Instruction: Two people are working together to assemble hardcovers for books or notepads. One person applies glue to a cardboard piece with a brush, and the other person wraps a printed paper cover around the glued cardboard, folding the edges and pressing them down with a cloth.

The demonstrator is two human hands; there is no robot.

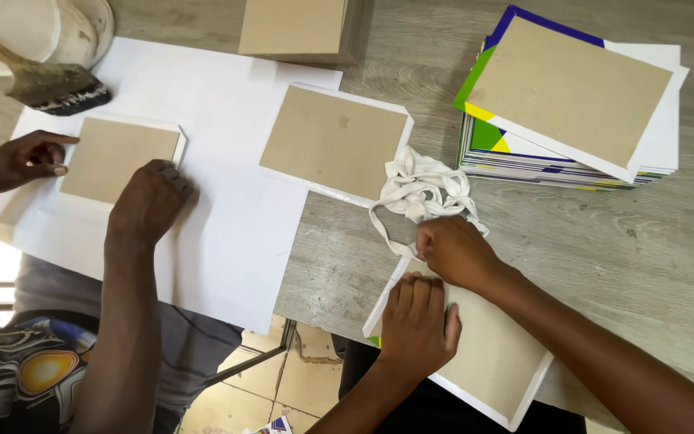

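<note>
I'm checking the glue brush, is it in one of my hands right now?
No, the brush lies at the top left by the white tub, while both hands press the board near the white cloth.

The left grip (pixel 415 323) lies flat and palm down on the far left corner of the board (pixel 491 362), fingers (pixel 414 293) straight, pressed together and pointing away, thumb out to the side. Its forearm rises from below the board's near left edge. The right grip (pixel 453 251) sits just beyond the board's far edge, fingers curled under (what they close on is hidden), nearly touching the left fingertips. Its forearm runs bare across the board's right side.
</note>
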